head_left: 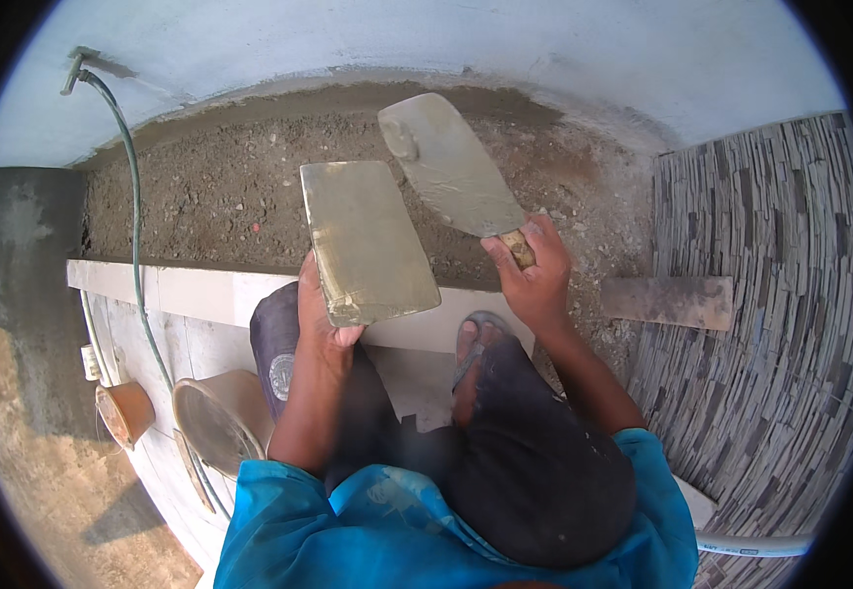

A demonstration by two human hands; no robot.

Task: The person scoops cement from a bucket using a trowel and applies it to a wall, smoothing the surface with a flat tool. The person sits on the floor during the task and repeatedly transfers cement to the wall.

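Note:
My left hand (pixel 319 312) grips a rectangular plastering float (pixel 370 240) from beneath. The float's flat face is turned up and smeared with grey-green cement, and its handle is hidden under the plate. In my right hand (pixel 541 278) is a trowel (pixel 454 172), held by its short pale handle. Its broad blade points up and to the left, coated with cement, with a small lump near the far left edge. The two tools are close together at mid-height, above a bed of rough soil and gravel (pixel 220 187).
A light tiled ledge (pixel 186 282) edges the bed. A green hose (pixel 135 206) runs from a wall tap (pixel 73 75) over it. At left stand a bucket (pixel 183 417) and a smaller brown pot (pixel 130 407). A flat tile strip (pixel 682 301) lies by the stone-clad surface (pixel 760 324).

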